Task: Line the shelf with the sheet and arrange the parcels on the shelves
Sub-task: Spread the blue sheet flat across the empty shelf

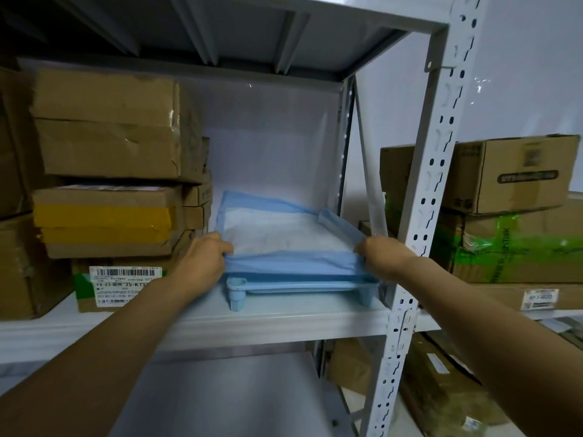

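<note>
The fingers of the left hand (202, 257) and right hand (383, 252) each pinch a front corner of the blue-edged sheet (277, 234), probably to pull it flat. It drapes over a small blue tray (296, 287) on the shelf (252, 316), with parcels (107, 171) stacked just beside, seemingly leaving space for lining.

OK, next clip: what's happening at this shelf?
A person is spreading a blue and white sheet over a light blue plastic tray on the shelf. The left hand and right hand each pinch a front corner of the sheet. Cardboard parcels are stacked to the left, beside the tray.
</note>
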